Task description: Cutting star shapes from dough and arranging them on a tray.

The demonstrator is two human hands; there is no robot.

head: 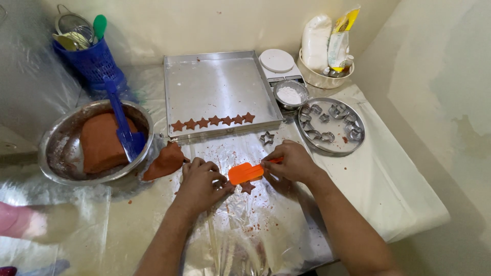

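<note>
— Seen from the head camera?
— Right hand (292, 162) closed around the handle of an orange spatula (245, 173), blade pointing left over the foil (266, 225). Left hand (202, 183) half curled, fingertips touching the blade's left end, gripping nothing that could be made out.

— And under the blade?
— Brown dough star (248, 187) lying flat on the foil, just below the spatula and between both hands, touching or nearly touching the blade; hard to tell which.

— Around the hands?
— Lump of brown dough (164, 161) just left of the left hand. Star cutter (266, 137) resting on the foil above the right hand. Steel tray (215, 87) behind, seven stars (213, 121) lined along its near edge. Bowl (56, 148) at left holding a dough slab (99, 143) and a blue scraper (125, 133). Round tin (358, 143) of cutters at right, near a small bowl of white powder (289, 94). Blue utensil basket (92, 61) at far left.
</note>
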